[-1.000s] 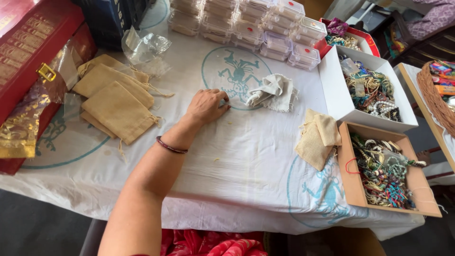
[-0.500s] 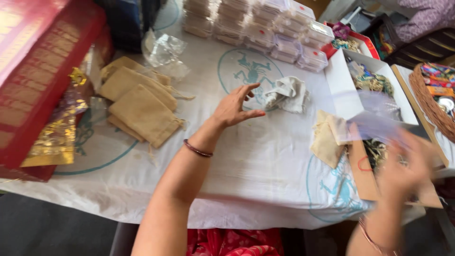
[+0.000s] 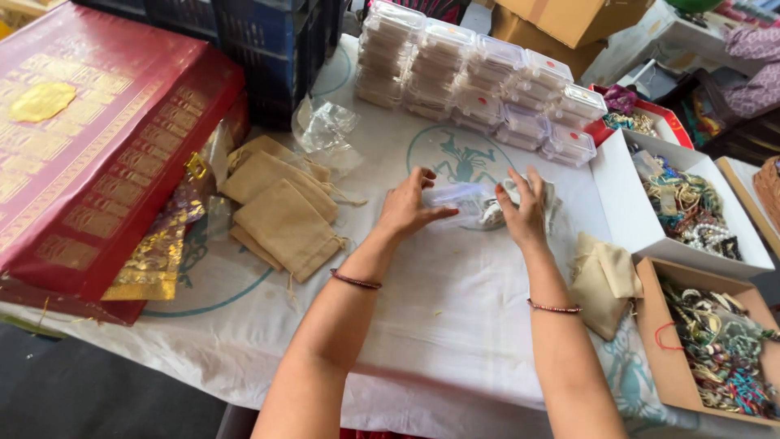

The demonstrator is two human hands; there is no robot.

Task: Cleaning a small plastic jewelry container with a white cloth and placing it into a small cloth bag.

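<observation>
Both hands rest mid-desk on the white printed cloth (image 3: 455, 293): the left hand (image 3: 406, 207) and right hand (image 3: 524, 213) each pinch an end of a small clear plastic bag (image 3: 455, 195). The bag lies over crumpled white paper (image 3: 496, 213), with tan burlap pouches (image 3: 280, 207) well to the left.

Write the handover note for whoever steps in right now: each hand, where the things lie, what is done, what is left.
Left hand: on the near end of a small clear plastic bag, fingers spread.
Right hand: on the bag's other end, over the crumpled white wrapping.
Both rest mid-table on the white cloth.
Around: burlap pouches to the left, stacked clear boxes behind, a white box and a cardboard box of bead jewellery to the right.
Done: bag laid flat.
Left: whether it is filled cannot be seen.
</observation>
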